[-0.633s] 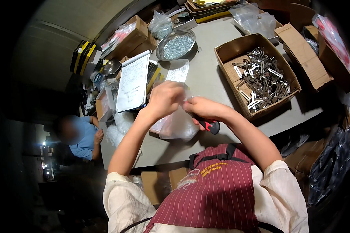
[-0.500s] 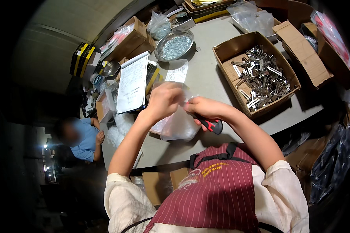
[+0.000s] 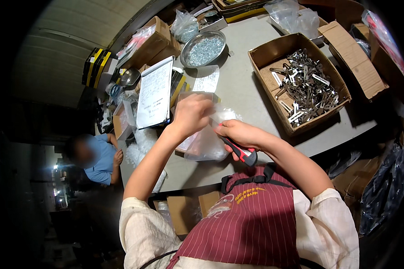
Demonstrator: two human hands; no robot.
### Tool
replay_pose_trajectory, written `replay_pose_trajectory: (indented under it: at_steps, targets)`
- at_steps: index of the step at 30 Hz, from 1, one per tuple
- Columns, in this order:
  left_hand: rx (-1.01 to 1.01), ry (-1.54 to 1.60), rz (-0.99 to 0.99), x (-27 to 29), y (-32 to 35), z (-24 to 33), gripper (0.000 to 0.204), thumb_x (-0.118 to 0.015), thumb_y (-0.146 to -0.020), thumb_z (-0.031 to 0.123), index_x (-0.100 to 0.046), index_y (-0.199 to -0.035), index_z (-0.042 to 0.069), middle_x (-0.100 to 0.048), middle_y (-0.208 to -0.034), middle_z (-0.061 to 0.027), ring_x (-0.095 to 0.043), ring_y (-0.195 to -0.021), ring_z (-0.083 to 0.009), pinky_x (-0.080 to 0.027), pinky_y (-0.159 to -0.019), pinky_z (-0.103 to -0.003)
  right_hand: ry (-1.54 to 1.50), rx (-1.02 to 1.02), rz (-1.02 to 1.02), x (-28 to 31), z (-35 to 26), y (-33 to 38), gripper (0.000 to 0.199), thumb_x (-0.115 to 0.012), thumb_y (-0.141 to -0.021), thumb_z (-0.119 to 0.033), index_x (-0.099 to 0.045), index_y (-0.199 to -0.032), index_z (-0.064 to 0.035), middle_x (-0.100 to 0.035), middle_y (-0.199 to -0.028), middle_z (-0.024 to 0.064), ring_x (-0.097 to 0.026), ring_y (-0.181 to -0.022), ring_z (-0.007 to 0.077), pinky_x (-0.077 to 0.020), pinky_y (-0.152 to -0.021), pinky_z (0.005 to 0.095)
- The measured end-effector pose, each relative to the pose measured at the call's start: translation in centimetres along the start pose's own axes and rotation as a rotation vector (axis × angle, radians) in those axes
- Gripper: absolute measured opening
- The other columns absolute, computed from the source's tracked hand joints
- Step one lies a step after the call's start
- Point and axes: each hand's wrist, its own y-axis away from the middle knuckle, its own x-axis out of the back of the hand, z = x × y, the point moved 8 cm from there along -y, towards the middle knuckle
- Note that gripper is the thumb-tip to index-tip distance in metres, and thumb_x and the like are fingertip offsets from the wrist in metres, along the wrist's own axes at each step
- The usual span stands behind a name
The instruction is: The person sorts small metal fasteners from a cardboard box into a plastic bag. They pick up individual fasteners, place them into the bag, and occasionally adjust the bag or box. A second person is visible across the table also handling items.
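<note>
My right hand (image 3: 241, 133) is closed around a red and black utility knife (image 3: 246, 154), its blade end toward my left hand (image 3: 193, 111). The fingers of my left hand are curled tight on the translucent plastic bag (image 3: 208, 145), which hangs below them over the table. Blurred whitish film (image 3: 229, 115) shows just beyond the knife, between the hands. Beneath the bag and left hand lies a flat pinkish item, mostly covered.
A cardboard box (image 3: 256, 58) of metal hair clips stands to the right. Beyond the hands are a steel bowl (image 3: 224, 38) of small shiny pieces and a written notepad (image 3: 155, 96). A person in a blue shirt (image 3: 101, 157) is at the left.
My right hand and the knife have shifted slightly right and down, away from my left hand. More of the whitish film shows between the hands.
</note>
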Motion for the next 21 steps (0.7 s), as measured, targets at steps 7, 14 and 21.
replay_pose_trajectory:
  at_steps: [7,14,21]
  targets:
    - [0.298,0.297,-0.052,0.2,1.1,-1.6,0.027,-0.082,-0.082,0.02,-0.074,-0.102,0.003,-0.071,-0.094,-0.0115,-0.068,-0.084,-0.0266,-0.054,-0.074,-0.036,0.171,0.128,0.089,0.8,-0.2,4.1,0.029,-0.047,-0.108,-0.036,-0.054,-0.112,-0.0074,-0.059,-0.068,0.0061,-0.063,-0.053,0.0185,-0.0492,-0.046,0.0334]
    - [0.367,0.103,0.068,2.0,9.2,0.8,0.044,-0.083,-0.082,0.021,-0.066,-0.118,0.001,-0.069,-0.109,-0.0123,-0.067,-0.096,-0.026,-0.054,-0.078,-0.036,1.218,0.665,0.477,-0.6,-2.7,7.4,0.04,-0.063,-0.098,-0.037,-0.06,-0.136,-0.0257,-0.056,-0.079,0.0121,-0.06,-0.071,0.0303,-0.0496,-0.064,0.0415]
    - [0.567,-0.028,0.231,0.4,14.3,1.4,0.007,-0.071,-0.086,0.01,-0.068,-0.091,0.006,-0.067,-0.085,-0.0126,-0.066,-0.084,-0.0351,-0.052,-0.075,-0.044,1.647,0.977,0.485,-2.8,-3.2,5.3,0.049,-0.066,-0.089,-0.02,-0.06,-0.137,-0.0251,-0.053,-0.09,0.0084,-0.057,-0.083,0.0237,-0.0474,-0.074,0.0331]
